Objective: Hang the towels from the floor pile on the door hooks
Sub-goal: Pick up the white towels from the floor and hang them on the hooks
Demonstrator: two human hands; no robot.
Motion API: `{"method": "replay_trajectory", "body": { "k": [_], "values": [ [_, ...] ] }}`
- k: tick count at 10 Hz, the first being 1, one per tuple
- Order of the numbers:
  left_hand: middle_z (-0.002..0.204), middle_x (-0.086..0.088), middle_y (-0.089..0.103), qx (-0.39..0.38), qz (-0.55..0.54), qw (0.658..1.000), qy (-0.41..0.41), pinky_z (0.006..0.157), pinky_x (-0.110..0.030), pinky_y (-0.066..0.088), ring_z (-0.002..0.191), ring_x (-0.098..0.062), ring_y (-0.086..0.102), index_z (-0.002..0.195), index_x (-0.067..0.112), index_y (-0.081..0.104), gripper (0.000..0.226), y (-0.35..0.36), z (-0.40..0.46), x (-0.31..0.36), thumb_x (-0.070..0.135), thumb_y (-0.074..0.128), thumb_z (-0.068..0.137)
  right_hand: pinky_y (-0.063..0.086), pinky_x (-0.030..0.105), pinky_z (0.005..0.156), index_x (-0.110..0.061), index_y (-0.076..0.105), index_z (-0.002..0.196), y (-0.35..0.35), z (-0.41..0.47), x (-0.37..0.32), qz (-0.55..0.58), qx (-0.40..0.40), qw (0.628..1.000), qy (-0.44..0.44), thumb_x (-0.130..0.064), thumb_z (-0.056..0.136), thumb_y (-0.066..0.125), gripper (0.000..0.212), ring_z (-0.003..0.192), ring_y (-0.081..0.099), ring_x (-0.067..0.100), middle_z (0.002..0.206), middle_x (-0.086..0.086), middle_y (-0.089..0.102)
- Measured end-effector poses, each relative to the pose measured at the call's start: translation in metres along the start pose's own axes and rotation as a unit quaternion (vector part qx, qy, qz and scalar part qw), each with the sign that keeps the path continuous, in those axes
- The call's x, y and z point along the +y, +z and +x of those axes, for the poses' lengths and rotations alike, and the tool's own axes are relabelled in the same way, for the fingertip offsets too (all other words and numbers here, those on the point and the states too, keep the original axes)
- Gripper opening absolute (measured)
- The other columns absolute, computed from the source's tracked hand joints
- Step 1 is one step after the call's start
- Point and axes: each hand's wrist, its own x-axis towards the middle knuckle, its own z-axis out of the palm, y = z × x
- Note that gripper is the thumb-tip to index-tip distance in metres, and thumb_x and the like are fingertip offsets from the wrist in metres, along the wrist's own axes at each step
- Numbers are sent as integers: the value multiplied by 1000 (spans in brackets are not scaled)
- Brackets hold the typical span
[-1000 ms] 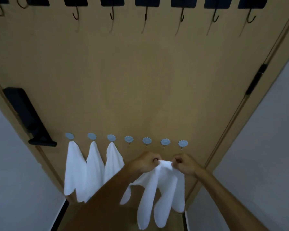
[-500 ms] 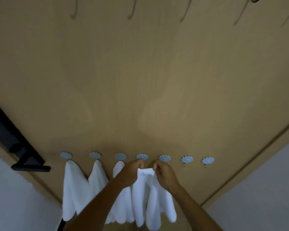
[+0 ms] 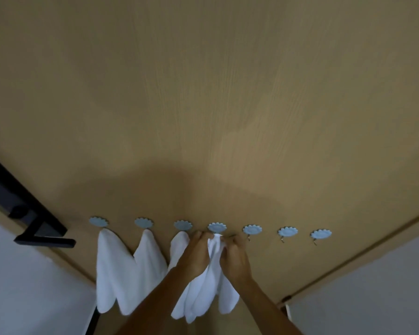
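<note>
Both hands gripped one white towel (image 3: 209, 281) by its top edge, right under the fourth hook (image 3: 217, 227) counted from the left. Left hand (image 3: 196, 256) had fingers curled round the towel's upper left side, knuckles up against the door (image 3: 203, 93). Right hand (image 3: 233, 258) pinched the upper right side, fingers curled in tight. The bunched top of the towel showed between the two hands, touching or just below the fourth hook's blue plate; could not tell if it was caught on the hook itself, fingers covered that spot. The rest of the towel hung down in folds between the forearms. Three more white towels hung already: first hung towel (image 3: 111, 269) on the first hook (image 3: 98, 221), second hung towel (image 3: 148, 267) on the second hook (image 3: 143, 222), third hung towel (image 3: 179, 247) on the third hook (image 3: 183, 225), this one partly hidden behind the left hand and just beside the held towel. To the right three bare hooks in a row, fifth hook (image 3: 252, 230), sixth hook (image 3: 287, 231), seventh hook (image 3: 320, 234), small metal prongs visible under each. A black door handle (image 3: 44, 240) stuck out at far left, well apart from the hands. Door edge and frame (image 3: 363, 255) ran diagonally at lower right, grey wall (image 3: 373, 298) beyond it. Open door surface above the hook row, and free room to the right of the right hand along the bare hooks.
</note>
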Motion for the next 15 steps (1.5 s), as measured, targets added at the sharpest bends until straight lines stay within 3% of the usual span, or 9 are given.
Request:
{"method": "replay_trajectory", "body": {
  "k": [3, 4, 5, 6, 7, 8, 9, 11, 15],
  "values": [
    [116, -13, 61, 64, -111, 991, -33, 106, -28, 36, 116, -22, 55, 110, 2, 63, 29, 25, 1, 4, 20, 44, 100, 40, 24, 68, -2, 61, 82, 7, 2, -4, 157, 5, 987, -22, -6, 97, 43, 25, 74, 57, 17, 83, 16, 65],
    [99, -10, 59, 34, -159, 986, -40, 97, -24, 38, 105, -22, 55, 91, 14, 58, 19, 25, 7, 5, 9, 42, 99, 36, 19, 64, -6, 58, 105, 6, 5, -2, 144, -47, 988, 10, -11, 97, 41, 19, 79, 56, 12, 96, 10, 67],
    [87, 19, 40, 3, -153, 988, -35, 86, -20, 35, 98, -9, 43, 87, 41, 34, 40, 27, 14, 3, 3, 44, 96, 35, 14, 61, -10, 58, 110, 2, 7, 7, 137, -52, 989, 1, -17, 98, 41, 21, 84, 57, 9, 98, 3, 67],
    [101, 11, 43, -7, -123, 992, -10, 93, -22, 38, 104, -11, 41, 111, 30, 36, 29, 31, 16, 1, 5, 42, 97, 36, 5, 59, -13, 62, 95, -4, 8, 8, 135, -67, 988, -23, -12, 96, 42, 20, 81, 56, 9, 87, -4, 61],
    [93, -2, 50, 8, -130, 991, -6, 94, -12, 41, 100, -19, 51, 86, 18, 47, 19, 29, 15, -6, 14, 37, 101, 36, 2, 62, -15, 61, 85, 2, 7, 0, 139, -97, 985, -24, -10, 96, 41, 23, 81, 55, 9, 84, -6, 58],
    [71, 6, 46, 28, -140, 989, -24, 59, -2, 38, 73, -10, 52, 74, 22, 41, 26, 22, 8, -8, 27, 40, 100, 34, 7, 59, -12, 59, 93, 7, 8, -5, 129, -95, 987, -9, -18, 100, 36, 25, 83, 53, 9, 89, -3, 60],
    [72, 2, 45, 9, -149, 988, -31, 56, -5, 36, 67, -8, 48, 85, 12, 45, 18, 20, 5, -6, 21, 42, 100, 35, 21, 64, -11, 60, 90, 5, 8, -5, 106, -81, 991, -2, -17, 100, 36, 27, 81, 55, 13, 90, 6, 62],
    [107, -11, 55, 23, -100, 995, -11, 84, -23, 44, 100, -21, 57, 107, 1, 51, 20, 16, -4, 0, 17, 47, 97, 39, 22, 71, -4, 61, 108, 2, -2, -2, 113, -78, 990, 19, -14, 98, 38, 27, 93, 62, 21, 102, 11, 65],
    [133, -2, 47, 103, 112, 986, 68, 101, -17, 38, 121, -13, 46, 133, 15, 43, 40, 28, -32, 22, 27, 49, 96, 43, 26, 84, -2, 59, 114, -17, -44, 19, 74, -52, 996, 7, -13, 97, 37, 30, 101, 58, 22, 115, 15, 62]
  ]
}}
